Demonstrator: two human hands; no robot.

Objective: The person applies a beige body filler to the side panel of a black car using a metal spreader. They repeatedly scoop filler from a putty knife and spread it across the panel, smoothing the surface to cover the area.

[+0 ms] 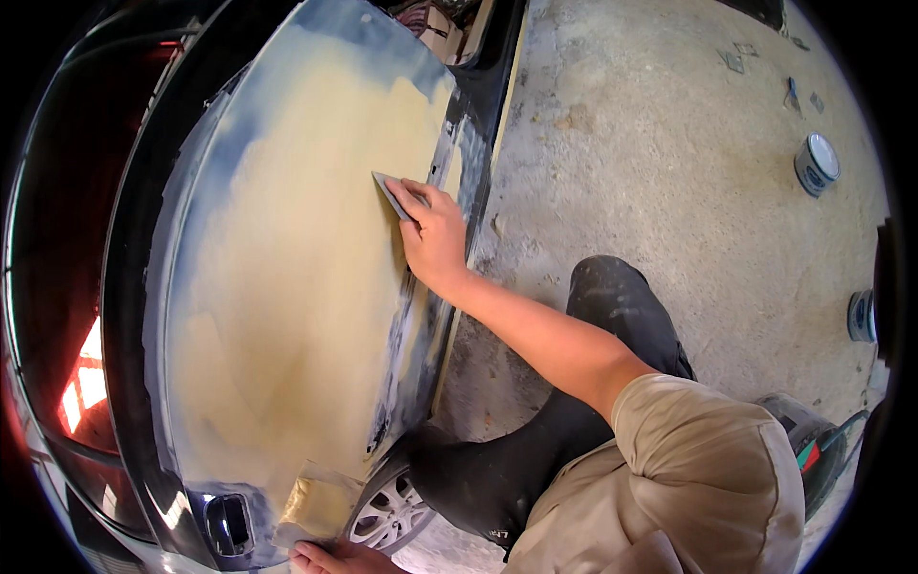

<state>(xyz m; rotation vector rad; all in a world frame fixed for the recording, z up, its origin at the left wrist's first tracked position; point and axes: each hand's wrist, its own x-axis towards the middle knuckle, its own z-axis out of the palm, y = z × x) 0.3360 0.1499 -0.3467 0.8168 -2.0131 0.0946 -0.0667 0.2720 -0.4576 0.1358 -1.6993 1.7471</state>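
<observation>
Right hand (pixel 437 239): pinches a thin grey spreader (pixel 387 194) at the cream-coated car panel (pixel 287 239)
Left hand (pixel 337 559): grips a palette (pixel 346 484) bearing yellow putty (pixel 314 507)
Floor (pixel 612 143): a blue-and-white tin (pixel 816 167)

The car door (pixel 287 277) is cloudy, its broad middle creamy yellow from the paste (pixel 277 191), shading into smoky blue toward the rim with soft, uneven borders. Its handle (pixel 229 524) is black, ringed by blotchy blue-grey. The scraper (pixel 387 194) is plain grey, while the plate (pixel 341 475) is a dull brownish grey bearing a stronger golden yellow dollop. The neighbouring glass (pixel 72 230) is blackish red with white glints. Spokes on the wheel (pixel 390 515) are silvery. The trousers (pixel 516 469) are black with pale dusty smudges, the shirt (pixel 708 459) solid tan, the floor (pixel 631 124) mottled grey-beige, and the tin (pixel 811 172) blue with a whitish lid.
</observation>
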